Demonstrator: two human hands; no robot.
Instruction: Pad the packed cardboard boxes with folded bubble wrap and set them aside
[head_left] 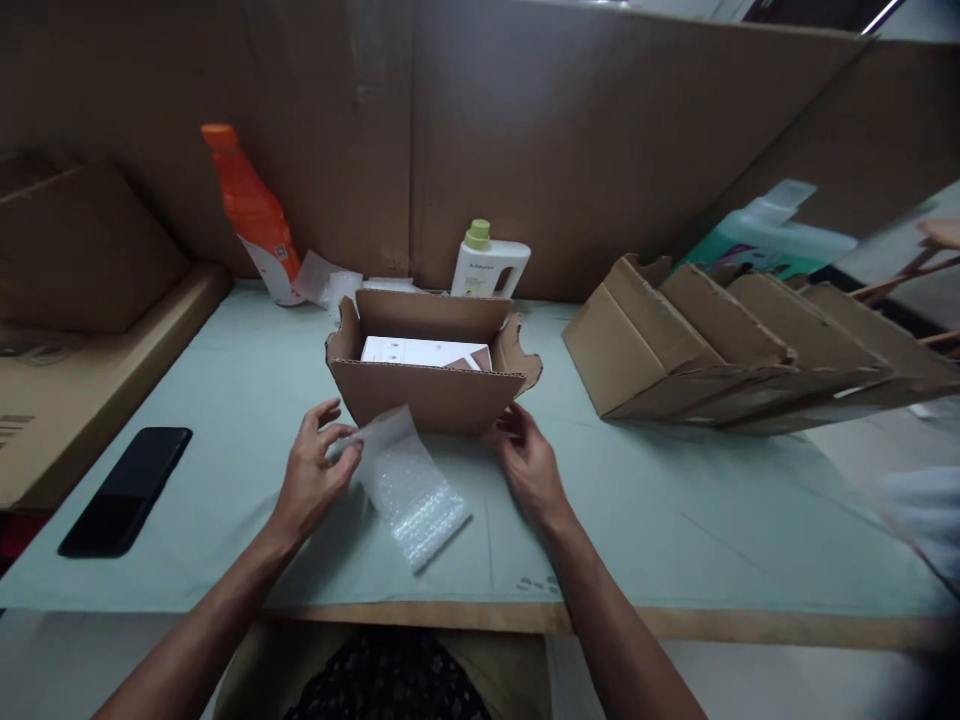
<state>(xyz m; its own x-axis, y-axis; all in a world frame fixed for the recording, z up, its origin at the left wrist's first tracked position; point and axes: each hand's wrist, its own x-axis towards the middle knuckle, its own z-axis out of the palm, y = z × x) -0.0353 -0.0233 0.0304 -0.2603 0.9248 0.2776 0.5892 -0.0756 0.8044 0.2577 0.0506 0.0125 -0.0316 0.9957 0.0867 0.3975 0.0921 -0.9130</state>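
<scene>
Head view looks down on a pale green table top walled at the back by tall cardboard sheets. At centre stands an open cardboard box with a white carton inside. Left hand pinches the top edge of a bubble-wrap sheet — thumb against fingertips — at the box's 7 o'clock. Right hand rests at its 5 o'clock, fingers loosely curled, seemingly touching the box corner. A black phone lies at 9 o'clock.

white box half hidden, right edge blurred
</scene>
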